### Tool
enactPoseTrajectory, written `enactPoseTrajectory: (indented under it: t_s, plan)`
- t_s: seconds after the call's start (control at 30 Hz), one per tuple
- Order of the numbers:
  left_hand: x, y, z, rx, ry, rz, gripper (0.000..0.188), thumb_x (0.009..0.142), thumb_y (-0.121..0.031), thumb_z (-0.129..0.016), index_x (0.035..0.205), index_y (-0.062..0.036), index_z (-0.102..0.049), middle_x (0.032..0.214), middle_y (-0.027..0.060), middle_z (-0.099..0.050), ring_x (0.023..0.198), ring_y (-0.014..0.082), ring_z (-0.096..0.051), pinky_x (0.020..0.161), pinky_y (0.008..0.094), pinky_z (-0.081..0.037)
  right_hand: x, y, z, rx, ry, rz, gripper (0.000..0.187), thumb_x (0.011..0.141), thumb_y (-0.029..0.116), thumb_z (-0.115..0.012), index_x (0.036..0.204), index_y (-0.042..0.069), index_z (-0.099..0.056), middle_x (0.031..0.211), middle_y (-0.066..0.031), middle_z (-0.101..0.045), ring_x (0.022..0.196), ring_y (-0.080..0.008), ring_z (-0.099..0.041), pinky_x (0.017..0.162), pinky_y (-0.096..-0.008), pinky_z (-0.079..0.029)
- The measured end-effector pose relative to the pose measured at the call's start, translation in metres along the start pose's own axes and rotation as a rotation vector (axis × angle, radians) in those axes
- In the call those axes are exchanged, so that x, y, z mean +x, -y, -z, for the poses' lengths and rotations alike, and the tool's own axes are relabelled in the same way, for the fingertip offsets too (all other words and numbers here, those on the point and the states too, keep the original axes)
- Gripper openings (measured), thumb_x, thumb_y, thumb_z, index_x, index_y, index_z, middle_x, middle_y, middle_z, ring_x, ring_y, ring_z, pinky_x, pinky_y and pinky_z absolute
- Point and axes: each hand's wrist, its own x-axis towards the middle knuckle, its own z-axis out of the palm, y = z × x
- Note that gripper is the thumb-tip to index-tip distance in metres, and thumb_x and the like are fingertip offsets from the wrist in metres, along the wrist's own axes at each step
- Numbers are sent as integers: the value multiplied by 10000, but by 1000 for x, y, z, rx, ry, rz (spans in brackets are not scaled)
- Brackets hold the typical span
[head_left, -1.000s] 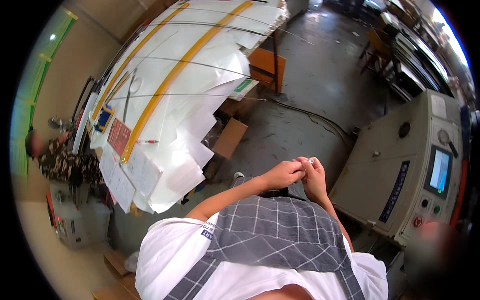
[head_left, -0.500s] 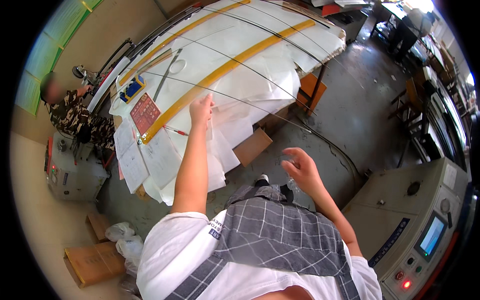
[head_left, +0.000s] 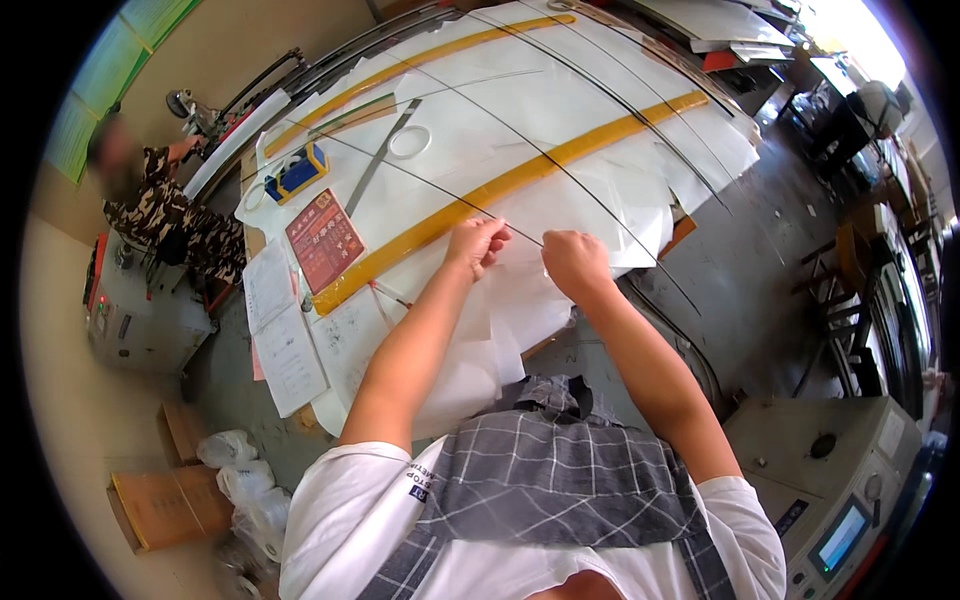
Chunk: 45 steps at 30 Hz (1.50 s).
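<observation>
There is one held rod (head_left: 525, 236), two yellow strips (head_left: 515, 183) and one red card (head_left: 325, 240).

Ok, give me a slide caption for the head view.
Left hand and right hand hold one thin dark rod over a table's white sheets and yellow strip.

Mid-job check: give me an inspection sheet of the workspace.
Surface: white sheets, with yellow strips across them.
Job's things: one thin dark rod at both hands; other rods lie across the sheets.
Clutter: red printed sheet, blue-and-yellow box, loose papers.
Hands: left hand closed on the rod; right hand curled at its end, grip unclear.
Cables: dark cable on floor.
Surroundings: co-worker left; machine right, screen lit; plastic bags.
</observation>
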Motion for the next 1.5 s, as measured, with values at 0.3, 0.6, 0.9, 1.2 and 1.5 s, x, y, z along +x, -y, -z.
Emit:
enactPoseTrajectory:
  t_s: [0.3,0.6,0.9,1.2,1.5]
  plan:
    - [6,-32,27,-289,-149,-132,118,805,-190,-664,775,-107,-585,677,-20,-572,515,35,-456,393,155,-304,-29,2,55,72,-69,54,144,758,127,-515,651,48,-570,644,-154,-592,647,-350,-591,605,-432,-466]
    - [52,-66,86,-425,-238,-173,104,813,-181,-640,751,-105,-608,608,-21,-582,483,55,-491,413,192,-356,-52,4,81,95,-70,33,165,776,144,-516,668,29,-565,664,-149,-590,658,-346,-586,620,-426,-466]
    - [43,-53,61,-488,-134,-183,90,839,-187,-616,792,-110,-606,672,-21,-613,572,52,-573,463,188,-421,-52,1,76,75,-147,6,149,765,131,-519,655,34,-548,653,-143,-580,649,-344,-580,611,-425,-465]
    - [-6,-34,9,-452,-83,-158,75,816,-193,-648,782,-139,-609,666,-44,-614,613,52,-596,519,220,-463,-47,8,78,75,-149,-10,158,780,129,-511,663,30,-551,668,-140,-586,658,-337,-583,616,-418,-467]
    - [34,-66,62,-550,-161,-216,86,804,-146,-641,759,-77,-615,653,3,-615,551,75,-570,486,213,-465,-54,11,87,103,-138,-3,160,802,148,-506,701,34,-555,694,-137,-587,663,-336,-579,622,-413,-466]
